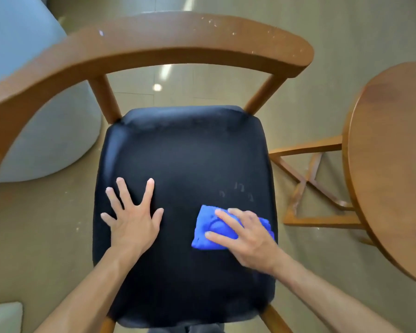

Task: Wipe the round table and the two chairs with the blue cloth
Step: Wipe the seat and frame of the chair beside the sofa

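Now the person stands over one chair (154, 44) and works on its black seat (183, 159). The right hand (247, 236) presses the blue cloth (205, 230) down on the right front part of the seat; the fingers lie across the bunched cloth, slightly bent, and the thumb side seems to hold it from the near edge. The left hand (132, 217) lies flat on the left part of the seat, fingers spread wide, holding nothing; I think it only steadies the chair.

Just beyond the cloth, a few pale small marks (238, 189) are visible on the seat, so this part looks not yet wiped. The curved wooden backrest also carries small white specks along its top, so I judge that it is not cleaned.

The round table (394, 164) stands to the right, near the chair but not touching it. Whether it is already wiped, I cannot tell; its top looks plain. The second chair is not in sight. So, in my judgement, the task is somewhere in the middle: this seat is in work, and the backrest and another chair probably remain.
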Available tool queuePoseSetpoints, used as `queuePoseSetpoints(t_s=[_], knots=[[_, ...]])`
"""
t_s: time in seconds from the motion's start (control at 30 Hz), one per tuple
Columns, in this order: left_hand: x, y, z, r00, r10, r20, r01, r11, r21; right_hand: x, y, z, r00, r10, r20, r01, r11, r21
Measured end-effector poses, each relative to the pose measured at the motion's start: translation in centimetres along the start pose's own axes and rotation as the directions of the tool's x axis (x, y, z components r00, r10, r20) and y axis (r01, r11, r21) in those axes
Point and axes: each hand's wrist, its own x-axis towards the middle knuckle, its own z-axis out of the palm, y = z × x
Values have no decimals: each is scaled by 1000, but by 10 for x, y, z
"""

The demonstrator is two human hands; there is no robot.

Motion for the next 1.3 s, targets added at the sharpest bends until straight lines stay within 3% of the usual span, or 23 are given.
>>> queuePoseSetpoints(t_s=[0.1,0.17,0.23,0.27,0.33,0.4,0.43,0.5,0.57,0.6,0.63,0.67,0.7,0.73,0.77,0.8,0.83,0.87,0.93,1.0,1.13,1.2,1.3], knots=[[0,1,2,1000,1,-21,0,999,48,34,61,-14,945,314,-90,-317,948,-20],[1,1,4,999,8,-31,-6,998,59,70,84,-15,813,574,-94,-576,817,2],[1,0,4,999,1,-34,1,998,60,90,90,-12,718,691,-83,-689,723,60],[0,0,5,999,1,-33,1,998,58,88,85,-11,720,688,-93,-684,725,81],[0,1,4,1000,2,-28,-1,998,56,58,57,-5,811,578,-94,-571,816,88],[0,1,2,1000,2,-20,-1,999,47,2,7,-1,943,333,15,-332,938,99],[0,1,1,1000,2,-18,-1,999,43,-28,-17,1,988,128,91,-138,985,105],[0,0,0,1000,2,-21,-1,999,44,-64,-36,-2,931,-305,200,285,950,125],[-1,1,1,1000,-2,-23,3,999,42,-49,-10,-10,822,-518,238,488,855,177],[0,2,2,1000,-3,-25,4,999,41,-26,12,-14,815,-536,221,513,844,158],[0,2,3,1000,-3,-30,4,999,42,4,36,-16,861,-479,168,471,878,87],[1,2,4,999,-5,-37,6,999,45,39,62,-19,944,-315,97,316,949,3],[0,2,6,999,-7,-45,9,999,49,77,89,-20,999,-47,7,48,997,-60],[0,1,8,999,-6,-53,8,999,50,114,111,-21,964,262,-45,-265,962,-72],[0,0,9,998,-4,-62,7,999,45,144,125,-22,858,507,-81,-511,858,-41],[2,0,10,998,-4,-68,7,999,43,167,126,-19,757,647,-84,-651,759,-16],[3,0,9,998,-2,-65,5,999,46,180,114,-12,742,665,-84,-669,742,-36],[2,0,7,998,1,-55,1,999,51,181,90,-4,782,614,-106,-621,782,-52],[0,-2,2,999,8,-45,-6,999,41,146,18,15,921,383,-73,-381,924,29],[-1,-12,-5,998,43,-47,-43,999,4,87,-48,25,985,170,41,-173,980,101],[-5,-32,-15,995,93,26,-93,996,-9,61,-27,15,967,-224,123,218,974,58],[-13,-29,-8,990,84,114,-90,995,45,97,10,6,980,-193,58,192,981,19],[-20,-24,9,987,87,137,-101,989,103,162,30,6,980,191,-53,-191,982,10]])
